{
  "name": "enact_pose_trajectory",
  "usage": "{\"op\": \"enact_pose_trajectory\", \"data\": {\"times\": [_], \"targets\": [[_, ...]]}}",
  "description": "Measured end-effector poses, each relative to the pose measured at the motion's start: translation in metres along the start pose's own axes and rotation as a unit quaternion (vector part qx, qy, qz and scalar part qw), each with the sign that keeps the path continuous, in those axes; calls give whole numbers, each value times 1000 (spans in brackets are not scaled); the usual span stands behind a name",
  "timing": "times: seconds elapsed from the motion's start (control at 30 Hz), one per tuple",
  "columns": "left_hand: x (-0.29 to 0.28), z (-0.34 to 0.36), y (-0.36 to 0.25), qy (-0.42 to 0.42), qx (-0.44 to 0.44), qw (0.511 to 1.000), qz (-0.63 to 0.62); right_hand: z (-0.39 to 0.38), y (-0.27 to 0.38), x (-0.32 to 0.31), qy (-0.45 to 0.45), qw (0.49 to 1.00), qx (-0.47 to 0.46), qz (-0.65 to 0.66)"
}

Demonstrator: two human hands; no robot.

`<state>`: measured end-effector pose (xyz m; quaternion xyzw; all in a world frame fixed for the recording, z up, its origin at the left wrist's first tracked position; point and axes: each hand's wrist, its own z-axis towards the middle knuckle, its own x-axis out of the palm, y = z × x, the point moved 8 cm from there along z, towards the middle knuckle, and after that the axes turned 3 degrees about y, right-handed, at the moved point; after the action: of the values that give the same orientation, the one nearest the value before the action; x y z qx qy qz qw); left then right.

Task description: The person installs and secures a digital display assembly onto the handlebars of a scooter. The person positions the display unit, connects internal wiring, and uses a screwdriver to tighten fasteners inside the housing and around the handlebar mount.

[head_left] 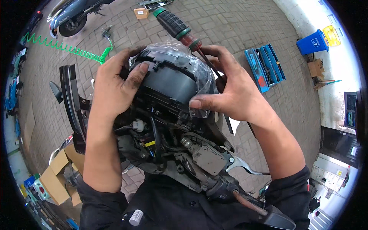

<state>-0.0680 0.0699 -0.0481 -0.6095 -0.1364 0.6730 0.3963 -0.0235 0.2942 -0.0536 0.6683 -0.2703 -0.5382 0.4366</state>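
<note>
My left hand (119, 80) grips the left side of a round black plastic housing (165, 86), its thumb on the housing's face. My right hand (224, 84) grips the right side, thumb over crinkled clear wrap (203, 80). A screwdriver (170, 25) with a black, red and green handle angles past my right fingers, its shaft partly hidden; I cannot tell whether they hold it. Below are the scooter's exposed handlebar with wires (152, 136), a dusty brake reservoir (209, 159) and a silver lever (241, 165).
A blue toolbox (257, 69) lies open at right, near a blue bin (312, 42). A green coiled hose (76, 51), another scooter (69, 21) and a small box (141, 13) are on the paving ahead. Cardboard boxes (57, 178) sit at lower left; a dark panel (69, 107) stands at left.
</note>
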Motion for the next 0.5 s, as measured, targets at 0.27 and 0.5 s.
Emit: {"op": "enact_pose_trajectory", "data": {"times": [0.27, 0.5], "targets": [[-2, -4, 12, 1, 65, 997, -40, -2, -2, 2, 8, 999, 46, -16], [4, -5, 16, -3, 51, 998, -42, 0, -2, 3, -17, 999, 21, -20]]}}
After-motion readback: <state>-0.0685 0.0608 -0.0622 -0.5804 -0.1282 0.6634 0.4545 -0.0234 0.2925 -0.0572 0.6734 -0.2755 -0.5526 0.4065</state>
